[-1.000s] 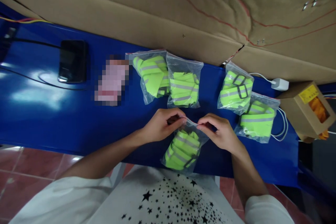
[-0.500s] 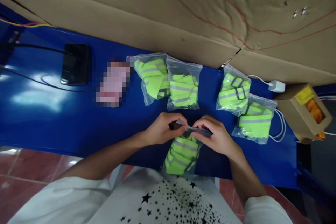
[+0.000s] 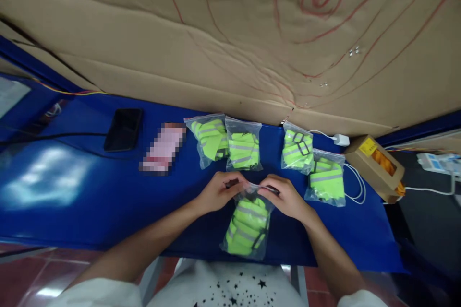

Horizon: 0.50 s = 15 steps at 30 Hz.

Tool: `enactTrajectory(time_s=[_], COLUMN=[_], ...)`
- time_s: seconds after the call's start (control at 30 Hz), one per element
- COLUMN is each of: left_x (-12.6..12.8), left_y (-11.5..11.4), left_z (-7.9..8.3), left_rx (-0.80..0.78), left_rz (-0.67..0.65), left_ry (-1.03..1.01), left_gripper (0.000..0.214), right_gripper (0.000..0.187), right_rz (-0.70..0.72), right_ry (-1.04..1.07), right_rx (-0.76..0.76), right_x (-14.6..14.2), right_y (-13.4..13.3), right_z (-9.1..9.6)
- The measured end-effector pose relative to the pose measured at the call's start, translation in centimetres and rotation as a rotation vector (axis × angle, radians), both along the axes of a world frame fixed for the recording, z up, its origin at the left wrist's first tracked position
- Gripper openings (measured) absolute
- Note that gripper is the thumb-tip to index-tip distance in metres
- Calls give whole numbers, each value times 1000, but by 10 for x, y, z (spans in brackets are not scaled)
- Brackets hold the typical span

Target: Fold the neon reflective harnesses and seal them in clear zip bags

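Observation:
Close to the table's front edge lies a clear zip bag (image 3: 248,225) with folded fluorescent yellow-green reflective straps inside. My left hand (image 3: 224,191) pinches the left part of its top edge between thumb and fingers. At the right part of the same edge, my right hand (image 3: 283,194) grips with thumb and bent fingers. Between the hands the bag's mouth is drawn out in a line; whether its seal is closed I cannot tell. Just beyond my hands lie similar filled bags: one (image 3: 243,146) straight ahead, another (image 3: 210,139) to its left.
Two more filled bags, one (image 3: 297,148) overlapping the other (image 3: 327,177), lie right of centre on the blue table (image 3: 173,177). A black device (image 3: 123,129) with a cable is at left. A cardboard box (image 3: 374,168) and white charger (image 3: 341,140) stand at right, before a cardboard wall (image 3: 144,43).
The head view has tilted up, showing more of the cardboard wall. Both hands still hold the bag's top edge, and the bag now lies flatter and more fully in view.

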State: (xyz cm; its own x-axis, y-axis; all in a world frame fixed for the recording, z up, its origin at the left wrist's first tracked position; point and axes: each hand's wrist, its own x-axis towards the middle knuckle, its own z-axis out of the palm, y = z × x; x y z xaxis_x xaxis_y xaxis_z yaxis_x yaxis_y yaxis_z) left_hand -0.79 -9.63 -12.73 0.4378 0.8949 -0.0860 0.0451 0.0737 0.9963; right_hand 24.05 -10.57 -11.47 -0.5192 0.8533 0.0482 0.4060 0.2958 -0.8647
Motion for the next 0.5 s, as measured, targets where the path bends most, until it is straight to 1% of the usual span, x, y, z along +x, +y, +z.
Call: enactTrajectory(time_s=[0.1, 0.2, 0.27, 0.4, 0.5], left_x=[0, 1, 1, -1, -1], left_y=[5, 6, 5, 7, 9], left_z=[0, 3, 5, 7, 1], left_rx=[50, 104, 144, 238, 334], left_rz=[132, 211, 268, 352, 391], left_ry=[-15, -32, -47, -76, -66], left_gripper=[29, 31, 34, 38, 34], right_gripper=[19, 20, 24, 33, 39], right_rz=[-103, -213, -272, -409, -542], right_ry=[46, 120, 154, 226, 278], right_rx=[-10, -24, -9, 76, 186], right_x=[10, 15, 15, 9, 8], right_y=[6, 8, 7, 10, 20], right_z=[2, 2, 0, -12, -22])
